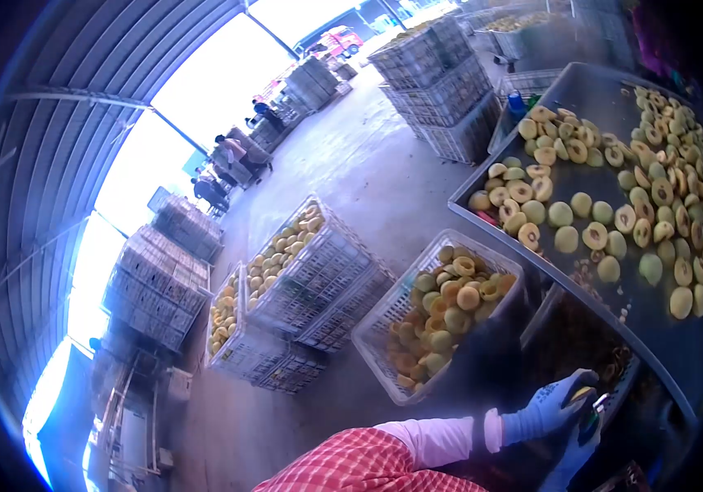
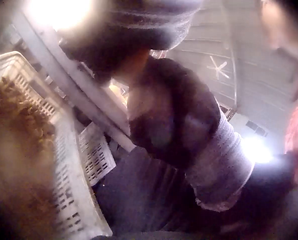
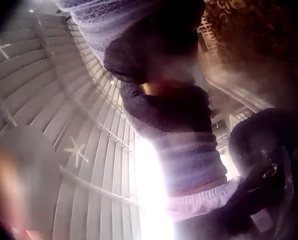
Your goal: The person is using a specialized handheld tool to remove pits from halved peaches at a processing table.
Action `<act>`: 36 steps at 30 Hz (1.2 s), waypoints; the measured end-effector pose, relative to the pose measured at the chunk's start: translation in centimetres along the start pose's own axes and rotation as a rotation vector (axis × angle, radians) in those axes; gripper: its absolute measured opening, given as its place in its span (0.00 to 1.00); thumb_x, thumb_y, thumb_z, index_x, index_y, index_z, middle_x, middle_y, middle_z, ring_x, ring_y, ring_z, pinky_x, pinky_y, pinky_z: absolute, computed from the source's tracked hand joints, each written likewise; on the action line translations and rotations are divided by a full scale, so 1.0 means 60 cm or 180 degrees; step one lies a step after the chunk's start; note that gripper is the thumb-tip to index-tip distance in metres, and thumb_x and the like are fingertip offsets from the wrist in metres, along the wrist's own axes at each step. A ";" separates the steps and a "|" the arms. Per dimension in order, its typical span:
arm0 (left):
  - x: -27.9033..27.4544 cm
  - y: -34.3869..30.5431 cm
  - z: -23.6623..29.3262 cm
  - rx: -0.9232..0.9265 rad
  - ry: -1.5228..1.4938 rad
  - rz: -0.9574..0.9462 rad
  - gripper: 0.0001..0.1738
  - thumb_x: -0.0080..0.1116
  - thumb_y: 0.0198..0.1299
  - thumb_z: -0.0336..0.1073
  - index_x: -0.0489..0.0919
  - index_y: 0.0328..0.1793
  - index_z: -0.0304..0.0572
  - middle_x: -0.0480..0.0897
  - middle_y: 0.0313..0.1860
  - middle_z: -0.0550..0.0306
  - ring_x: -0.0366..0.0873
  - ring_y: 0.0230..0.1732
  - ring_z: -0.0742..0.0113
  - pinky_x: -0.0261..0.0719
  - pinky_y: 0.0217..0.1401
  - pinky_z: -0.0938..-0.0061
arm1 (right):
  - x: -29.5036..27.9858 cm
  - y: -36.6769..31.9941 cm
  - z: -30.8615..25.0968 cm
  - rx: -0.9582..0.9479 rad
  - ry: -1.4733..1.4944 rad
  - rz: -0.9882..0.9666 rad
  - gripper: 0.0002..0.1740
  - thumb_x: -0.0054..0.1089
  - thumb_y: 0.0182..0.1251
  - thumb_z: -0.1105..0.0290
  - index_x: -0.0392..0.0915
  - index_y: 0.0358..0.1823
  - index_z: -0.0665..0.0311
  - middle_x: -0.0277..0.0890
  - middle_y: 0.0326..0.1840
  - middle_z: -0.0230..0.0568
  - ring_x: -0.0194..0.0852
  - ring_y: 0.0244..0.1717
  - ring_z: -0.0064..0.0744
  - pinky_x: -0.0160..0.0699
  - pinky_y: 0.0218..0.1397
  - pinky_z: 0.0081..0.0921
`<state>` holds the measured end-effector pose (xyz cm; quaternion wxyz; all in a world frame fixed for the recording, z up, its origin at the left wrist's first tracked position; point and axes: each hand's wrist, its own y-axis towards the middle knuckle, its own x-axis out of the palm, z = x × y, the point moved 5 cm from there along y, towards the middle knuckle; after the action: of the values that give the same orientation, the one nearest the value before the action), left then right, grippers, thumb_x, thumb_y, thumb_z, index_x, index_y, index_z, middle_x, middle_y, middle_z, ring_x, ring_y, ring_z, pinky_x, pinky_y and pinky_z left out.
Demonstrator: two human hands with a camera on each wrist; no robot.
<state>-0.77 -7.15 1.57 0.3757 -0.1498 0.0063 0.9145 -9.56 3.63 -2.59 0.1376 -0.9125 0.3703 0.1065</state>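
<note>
In the head view my gloved left hand (image 1: 556, 403) holds a yellow piece of fruit (image 1: 582, 394) over the dark space beside the metal table. My gloved right hand (image 1: 574, 459) is close below it, gripping a small tool (image 1: 600, 403) with a shiny metal end; most of the tool is hidden. In the right wrist view, the fruit (image 3: 161, 89) shows between the right hand (image 3: 154, 47) above and the left hand (image 3: 169, 112) below. Both hands also meet in the left wrist view, where the left hand (image 2: 134, 32) is above the right hand (image 2: 171, 115).
A raised-edge metal table (image 1: 564, 164) bears many halved, peach-like fruits (image 1: 594, 236). Beside it stands a white crate (image 1: 376, 344) of halves. Stacked fruit crates (image 1: 318, 271) are farther left. Under the table edge a crate (image 2: 71, 190) holds brown scraps (image 2: 24, 120). Several people are far off.
</note>
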 end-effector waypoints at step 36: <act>0.043 -0.025 0.006 -0.0062 -0.1355 0.0569 0.19 0.55 0.68 0.43 0.75 0.57 0.37 0.80 0.50 0.54 0.77 0.50 0.68 0.75 0.54 0.76 | 0.002 -0.072 -0.022 -0.0614 0.0573 0.0044 0.14 0.46 0.69 0.68 0.69 0.50 0.71 0.73 0.32 0.58 0.74 0.33 0.59 0.72 0.35 0.41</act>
<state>-1.58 -4.23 1.36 0.2846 0.0441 -0.0686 0.9552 -6.34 6.09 -0.67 0.0147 -0.9247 0.3755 0.0602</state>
